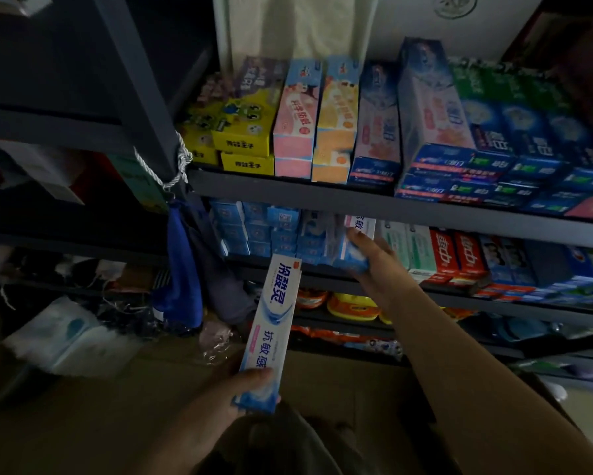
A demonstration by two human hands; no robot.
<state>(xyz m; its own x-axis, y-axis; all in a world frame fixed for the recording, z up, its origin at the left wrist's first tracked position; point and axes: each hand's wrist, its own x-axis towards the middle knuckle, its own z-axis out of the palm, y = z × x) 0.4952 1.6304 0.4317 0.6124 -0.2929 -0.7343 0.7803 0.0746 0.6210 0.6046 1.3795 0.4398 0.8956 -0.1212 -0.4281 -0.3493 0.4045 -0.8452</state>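
- The left hand point(226, 395) grips the bottom end of a long white and blue cardboard toothpaste box point(271, 330), kept close, maybe to go next.
- Its long side points up and away, toward the shelf.
- The right hand point(373, 258) holds a second white and blue toothpaste box point(351, 245) on the dark metal shelf point(319, 277), likely joining the row there.

Forearms point(425, 330) bare; dark garment point(281, 443) over lap, possibly trousers; view dim.
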